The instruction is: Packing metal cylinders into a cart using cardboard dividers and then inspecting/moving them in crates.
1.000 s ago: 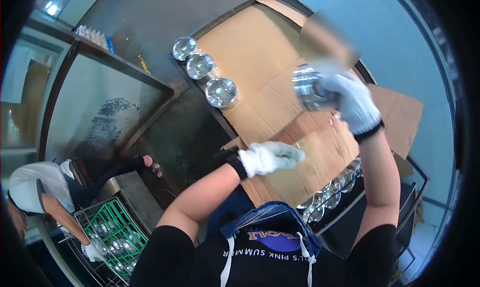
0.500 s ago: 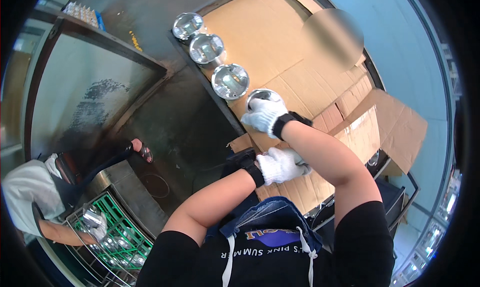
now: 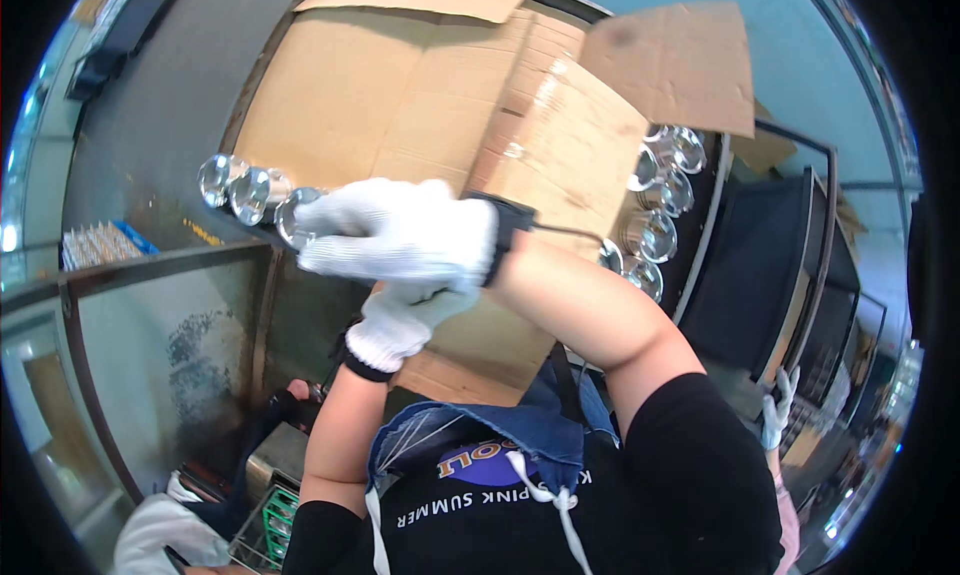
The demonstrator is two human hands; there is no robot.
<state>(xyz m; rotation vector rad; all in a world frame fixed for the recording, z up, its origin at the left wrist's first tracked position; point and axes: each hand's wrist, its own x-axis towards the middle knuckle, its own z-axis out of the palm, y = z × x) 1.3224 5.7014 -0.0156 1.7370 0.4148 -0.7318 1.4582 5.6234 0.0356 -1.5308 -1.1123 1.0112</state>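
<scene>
My right hand (image 3: 400, 233), in a white knit glove and slightly blurred, reaches left over the cardboard with fingers stretched out and apart. Nothing shows in it. Right under it is my left hand (image 3: 395, 323), gloved the same way; its fingers are hidden behind the right hand. Several shiny round metal parts stand in a row along the cardboard's left edge: one at the far end (image 3: 215, 180), a second (image 3: 257, 195), and a third (image 3: 297, 218) just beyond my right fingertips and partly covered by them.
Flattened cardboard (image 3: 350, 95) covers the table, with a raised flap (image 3: 680, 65) at the back right. More shiny metal parts (image 3: 655, 235) stand right of it. A co-worker (image 3: 170, 535) is beside a green crate (image 3: 280, 520) at lower left; another gloved hand (image 3: 778, 410) shows at right.
My view has swung to the right, bringing the metal parts there into sight. My right hand has come off the nearest part in the row and now overlaps my left hand.
</scene>
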